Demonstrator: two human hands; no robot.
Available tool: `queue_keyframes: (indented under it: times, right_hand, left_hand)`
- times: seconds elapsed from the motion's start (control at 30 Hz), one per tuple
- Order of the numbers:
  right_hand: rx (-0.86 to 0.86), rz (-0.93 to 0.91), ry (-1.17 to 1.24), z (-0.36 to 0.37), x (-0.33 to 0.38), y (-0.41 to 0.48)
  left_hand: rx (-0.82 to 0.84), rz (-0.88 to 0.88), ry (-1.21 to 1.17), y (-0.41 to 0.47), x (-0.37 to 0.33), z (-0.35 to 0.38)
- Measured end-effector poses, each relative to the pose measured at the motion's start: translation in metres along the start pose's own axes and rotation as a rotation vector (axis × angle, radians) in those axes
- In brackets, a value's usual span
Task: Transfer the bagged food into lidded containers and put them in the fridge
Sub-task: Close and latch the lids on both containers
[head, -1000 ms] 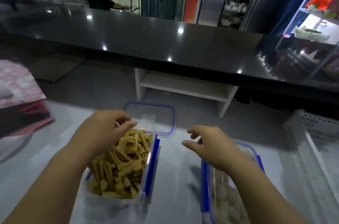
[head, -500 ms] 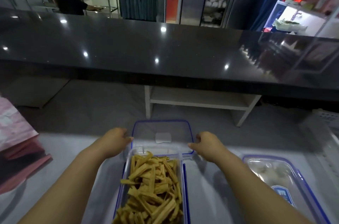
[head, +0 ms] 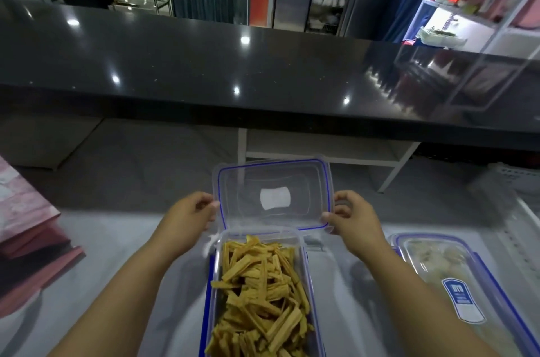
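Head view. Item: clear lid (head: 273,196), blue-rimmed, centre frame, just beyond the open container (head: 260,292) of yellow strips (long axis running away from the viewer). Left hand (head: 187,219) and right hand (head: 355,217) clamp its two short sides, equally near. Second container (head: 455,283), lower right, apparently already lidded.

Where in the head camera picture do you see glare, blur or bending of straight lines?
Head view: small bright ceiling-light spots glare on the long black polished counter; its edge bows from wide-angle distortion; the lit shelves at top right are smeared and overexposed; the clear blue-rimmed lid, held by the left hand and right hand, stays fairly sharp.
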State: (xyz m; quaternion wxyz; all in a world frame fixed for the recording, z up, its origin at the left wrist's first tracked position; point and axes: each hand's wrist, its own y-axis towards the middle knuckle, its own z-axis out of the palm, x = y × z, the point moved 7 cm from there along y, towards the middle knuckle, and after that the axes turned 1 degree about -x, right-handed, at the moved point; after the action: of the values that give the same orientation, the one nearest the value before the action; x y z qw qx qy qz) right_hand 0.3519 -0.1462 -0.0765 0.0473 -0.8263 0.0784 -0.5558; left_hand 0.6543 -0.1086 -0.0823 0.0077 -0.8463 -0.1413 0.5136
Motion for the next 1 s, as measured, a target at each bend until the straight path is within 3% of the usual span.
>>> queue_keyframes:
  times: [0.1, 0.17, 0.33, 0.43, 0.57, 0.67, 0.73, 0.83, 0.9, 1.0]
  right_hand:
    - [-0.181, -0.282, -0.080, -0.017, 0.024, -0.020]
    - [-0.303, -0.499, -0.189, -0.027, 0.044, -0.038]
    - [-0.430, -1.069, -0.417, -0.024, 0.083, -0.087]
    - [-0.422, -1.236, -0.470, -0.014, 0.086, -0.109]
    - [-0.352, -1.312, -0.480, -0.007, 0.085, -0.128]
    - [-0.080, -1.235, -0.444, -0.001, 0.081, -0.134]
    - [0.113, -0.997, -0.355, 0.000, 0.072, -0.131]
    - [0.332, -0.606, 0.004, -0.003, 0.058, -0.133]
    - [0.345, -0.422, 0.222, -0.005, 0.051, -0.135]
    - [0.262, -0.250, 0.257, -0.004, 0.039, -0.139]
  left_hand:
    - [-0.108, 0.071, 0.001, -0.018, -0.025, -0.017]
    - [-0.122, 0.043, -0.134, -0.031, -0.039, -0.023]
    - [0.096, -0.030, -0.252, -0.062, -0.083, -0.004]
    - [0.125, -0.065, -0.250, -0.076, -0.096, 0.005]
    - [0.049, -0.038, -0.326, -0.090, -0.095, 0.005]
    - [-0.005, 0.057, -0.473, -0.104, -0.097, -0.002]
    - [0.007, 0.148, -0.494, -0.116, -0.101, -0.004]
    - [0.046, 0.231, -0.450, -0.135, -0.101, -0.002]
    - [0.067, 0.217, -0.437, -0.147, -0.092, 0.001]
    - [0.081, 0.128, -0.476, -0.164, -0.072, 0.005]
